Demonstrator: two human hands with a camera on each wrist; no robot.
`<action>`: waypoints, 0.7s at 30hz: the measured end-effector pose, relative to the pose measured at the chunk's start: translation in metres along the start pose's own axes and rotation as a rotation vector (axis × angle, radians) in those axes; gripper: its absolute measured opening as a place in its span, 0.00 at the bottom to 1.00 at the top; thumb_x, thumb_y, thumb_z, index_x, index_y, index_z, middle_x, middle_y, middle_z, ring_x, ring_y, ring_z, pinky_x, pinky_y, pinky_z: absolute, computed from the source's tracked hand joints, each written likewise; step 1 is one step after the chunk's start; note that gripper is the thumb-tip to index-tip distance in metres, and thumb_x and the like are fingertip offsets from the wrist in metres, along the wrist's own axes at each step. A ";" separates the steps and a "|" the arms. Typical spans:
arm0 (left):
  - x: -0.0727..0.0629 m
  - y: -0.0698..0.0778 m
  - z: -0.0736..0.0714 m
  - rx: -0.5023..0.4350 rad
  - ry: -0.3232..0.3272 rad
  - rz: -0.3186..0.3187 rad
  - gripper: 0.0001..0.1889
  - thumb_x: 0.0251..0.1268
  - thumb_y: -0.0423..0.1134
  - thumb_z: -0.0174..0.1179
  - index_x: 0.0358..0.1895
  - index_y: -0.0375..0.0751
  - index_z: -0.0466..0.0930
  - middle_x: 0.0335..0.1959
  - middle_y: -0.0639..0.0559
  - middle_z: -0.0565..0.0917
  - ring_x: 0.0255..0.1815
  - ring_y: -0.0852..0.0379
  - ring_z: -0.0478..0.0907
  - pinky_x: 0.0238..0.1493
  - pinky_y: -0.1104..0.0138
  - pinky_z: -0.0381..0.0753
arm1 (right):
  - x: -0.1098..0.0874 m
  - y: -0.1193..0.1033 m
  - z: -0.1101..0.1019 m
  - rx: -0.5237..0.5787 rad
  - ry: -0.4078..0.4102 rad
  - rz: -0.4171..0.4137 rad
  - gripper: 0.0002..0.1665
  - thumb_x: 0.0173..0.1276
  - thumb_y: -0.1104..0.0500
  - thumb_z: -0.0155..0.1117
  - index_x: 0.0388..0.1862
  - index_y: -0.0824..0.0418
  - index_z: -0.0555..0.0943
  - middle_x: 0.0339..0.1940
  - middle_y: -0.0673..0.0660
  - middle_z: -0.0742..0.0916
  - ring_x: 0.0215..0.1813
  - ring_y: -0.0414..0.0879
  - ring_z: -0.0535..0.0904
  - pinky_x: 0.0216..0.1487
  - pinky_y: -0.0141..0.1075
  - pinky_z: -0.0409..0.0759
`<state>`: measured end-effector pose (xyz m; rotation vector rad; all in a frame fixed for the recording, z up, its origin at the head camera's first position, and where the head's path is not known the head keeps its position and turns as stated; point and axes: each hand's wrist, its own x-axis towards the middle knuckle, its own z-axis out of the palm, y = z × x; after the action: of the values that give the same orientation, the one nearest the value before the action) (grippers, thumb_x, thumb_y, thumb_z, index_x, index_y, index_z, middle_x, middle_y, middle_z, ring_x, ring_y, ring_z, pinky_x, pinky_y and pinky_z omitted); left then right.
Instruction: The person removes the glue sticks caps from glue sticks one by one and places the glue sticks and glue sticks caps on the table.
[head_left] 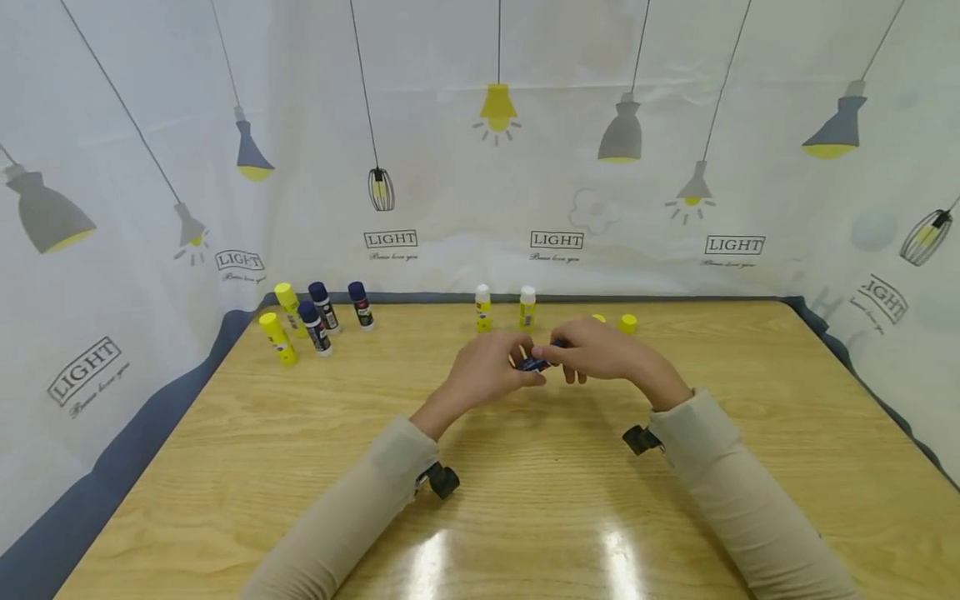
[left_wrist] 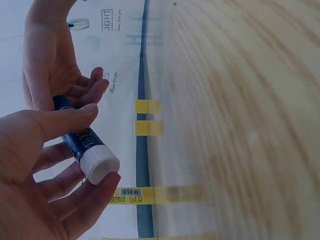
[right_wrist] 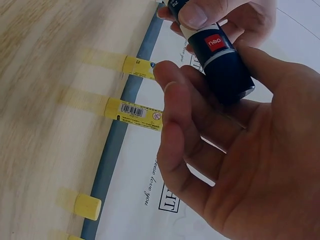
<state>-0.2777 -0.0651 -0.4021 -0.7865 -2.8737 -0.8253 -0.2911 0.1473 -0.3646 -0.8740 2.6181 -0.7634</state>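
A navy glue stick [head_left: 536,364] with a white base is held off the table between the two hands. My left hand [head_left: 486,368] grips its body, thumb along one side, fingers under the white end in the left wrist view. At the navy cap end is my right hand [head_left: 606,350]; its thumb and curled fingers hold the cap [right_wrist: 227,75]. The cap is on the glue stick, and a red label shows just beside it. Behind the hands, two yellow glue sticks with white ends [head_left: 483,308] stand upright.
Two yellow caps [head_left: 628,323] sit at the back, right of the standing pair, one partly hidden by the right hand. At the back left stand several capped glue sticks, yellow [head_left: 278,339] and navy [head_left: 361,306]. A printed curtain [head_left: 450,183] borders the wooden table [head_left: 540,500].
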 end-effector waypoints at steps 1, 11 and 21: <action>0.000 0.000 0.000 0.011 0.007 -0.001 0.12 0.60 0.54 0.75 0.41 0.56 0.85 0.35 0.60 0.87 0.31 0.62 0.80 0.30 0.65 0.78 | 0.000 0.001 0.000 -0.003 -0.001 0.003 0.23 0.83 0.44 0.53 0.41 0.61 0.84 0.26 0.54 0.88 0.27 0.45 0.83 0.32 0.39 0.83; 0.004 -0.004 0.003 0.005 -0.025 0.032 0.11 0.62 0.52 0.74 0.42 0.55 0.87 0.37 0.57 0.89 0.34 0.61 0.82 0.32 0.66 0.79 | 0.001 0.006 0.003 -0.021 -0.035 0.007 0.19 0.82 0.48 0.56 0.43 0.62 0.83 0.24 0.52 0.86 0.27 0.44 0.82 0.32 0.38 0.80; 0.002 -0.010 0.004 -0.053 -0.127 0.053 0.09 0.70 0.49 0.68 0.49 0.54 0.88 0.42 0.54 0.91 0.35 0.61 0.84 0.33 0.67 0.79 | 0.004 0.005 0.005 -0.032 -0.067 0.011 0.17 0.81 0.49 0.59 0.44 0.62 0.83 0.27 0.54 0.87 0.29 0.45 0.83 0.33 0.38 0.81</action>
<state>-0.2842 -0.0693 -0.4104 -0.9497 -2.9367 -0.8800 -0.2948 0.1462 -0.3721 -0.8775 2.5815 -0.6791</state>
